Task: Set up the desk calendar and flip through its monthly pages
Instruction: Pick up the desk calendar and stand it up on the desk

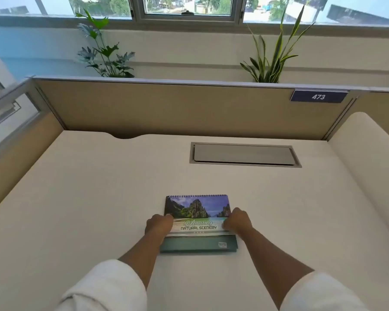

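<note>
A white desk [99, 187] fills the lower view; a grey cable hatch [244, 154], shut, is set into its far right part; a tan partition [166, 108] stands behind, bearing a blue number plate [319, 96] marked 473 at its top right; beyond it rise a broad-leaved plant [103, 52] at left and a sword-leaved plant [272, 55] at right; windows [188, 6] run along the top.

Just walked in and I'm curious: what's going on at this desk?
A person has both hands on a desk calendar lying on the white desk. The left hand and right hand hold its side edges. The scenery cover faces up, with the spiral binding on the far side; no monthly page shows yet.
</note>
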`<action>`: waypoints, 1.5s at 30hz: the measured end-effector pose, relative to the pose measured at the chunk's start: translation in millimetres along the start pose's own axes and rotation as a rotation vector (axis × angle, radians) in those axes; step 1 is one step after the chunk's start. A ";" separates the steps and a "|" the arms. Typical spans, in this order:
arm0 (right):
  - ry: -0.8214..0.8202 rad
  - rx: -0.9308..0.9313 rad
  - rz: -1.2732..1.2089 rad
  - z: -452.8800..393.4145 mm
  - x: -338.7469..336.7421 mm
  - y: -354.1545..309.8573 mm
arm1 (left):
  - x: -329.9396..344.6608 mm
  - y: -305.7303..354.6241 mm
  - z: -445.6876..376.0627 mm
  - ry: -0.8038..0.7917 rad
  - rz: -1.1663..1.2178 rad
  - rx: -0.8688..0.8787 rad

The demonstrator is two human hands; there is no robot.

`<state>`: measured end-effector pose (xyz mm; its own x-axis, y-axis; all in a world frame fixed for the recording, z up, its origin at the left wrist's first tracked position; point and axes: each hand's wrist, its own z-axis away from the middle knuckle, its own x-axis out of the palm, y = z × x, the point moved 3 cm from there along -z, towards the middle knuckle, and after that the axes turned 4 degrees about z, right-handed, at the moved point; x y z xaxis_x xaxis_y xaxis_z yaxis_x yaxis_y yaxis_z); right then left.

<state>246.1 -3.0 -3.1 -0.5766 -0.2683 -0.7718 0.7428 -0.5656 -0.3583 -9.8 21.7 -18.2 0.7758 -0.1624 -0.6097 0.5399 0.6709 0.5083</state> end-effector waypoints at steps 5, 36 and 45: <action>-0.175 0.099 -0.286 -8.2 -4.3 -6.5 | -3.6 -5.5 -18.8 -0.068 0.294 -0.111; 0.120 -0.368 -0.630 -94.5 -36.4 -188.1 | -154.2 147.6 -100.5 0.285 0.884 0.005; 0.083 -0.448 -0.697 -130.0 -26.1 -220.1 | -167.0 173.8 -133.0 0.393 0.834 0.191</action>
<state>141.9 229.9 27.6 -0.9405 0.0965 -0.3257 0.3003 -0.2120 -0.9300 -89.0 261.6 91.0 0.7890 0.5964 -0.1475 -0.0690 0.3246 0.9433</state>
